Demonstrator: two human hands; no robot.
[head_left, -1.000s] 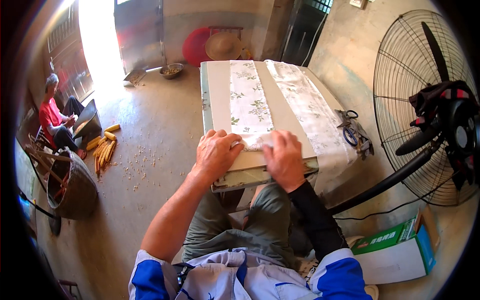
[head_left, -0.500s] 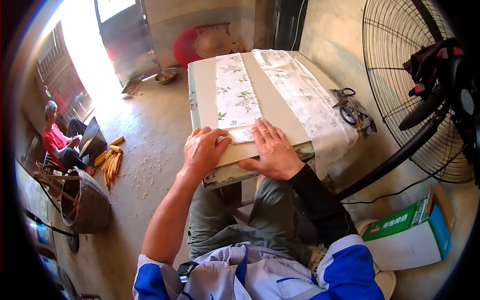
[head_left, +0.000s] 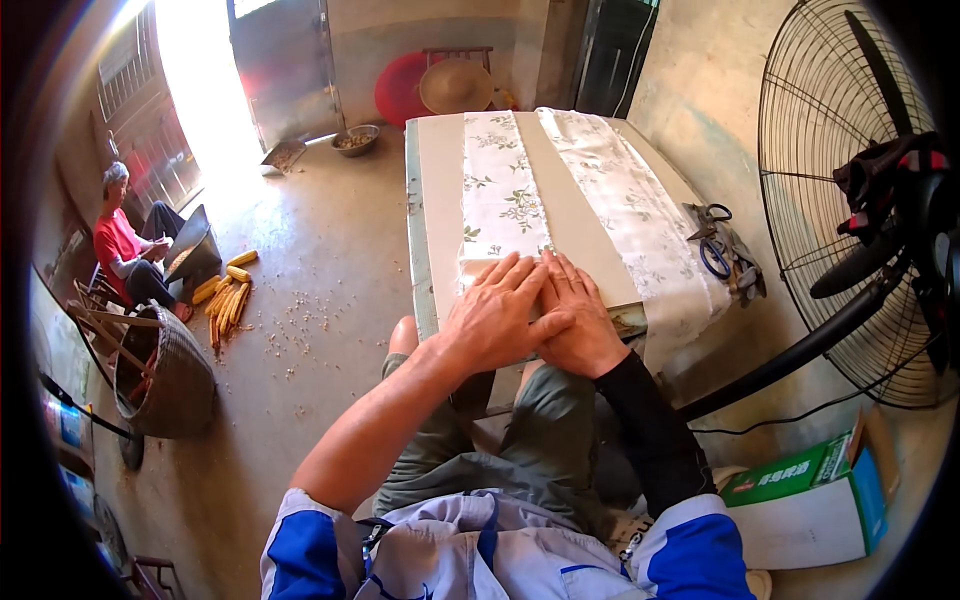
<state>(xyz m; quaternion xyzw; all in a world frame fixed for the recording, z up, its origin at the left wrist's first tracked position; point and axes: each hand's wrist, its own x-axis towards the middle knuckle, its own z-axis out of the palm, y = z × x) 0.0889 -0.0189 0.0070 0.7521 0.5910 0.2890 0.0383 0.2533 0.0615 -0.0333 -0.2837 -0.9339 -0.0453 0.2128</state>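
A white floral cloth strip (head_left: 502, 190) runs lengthwise over the pale board on the table (head_left: 437, 200), its near end under my hands. My left hand (head_left: 500, 318) lies flat with fingers stretched forward, its thumb side overlapping my right hand (head_left: 582, 325). The right hand also presses down flat, fingers extended, beside the left at the strip's near edge. Both are open and grip nothing; the folded cloth end beneath them is mostly hidden. To the right lies a second floral cloth strip (head_left: 630, 200), hanging over the table's near right edge.
Scissors (head_left: 714, 258) and dark items sit at the table's right edge. A large standing fan (head_left: 850, 220) rises at right, above a green-and-white carton (head_left: 800, 505). At left, a seated person in red (head_left: 118, 240) is near corn cobs (head_left: 230, 300) and a woven basket (head_left: 170, 385).
My left hand has moved right, from the strip's left corner to over the right hand. The right hand stays flat at the near end. The whole view has shifted slightly.
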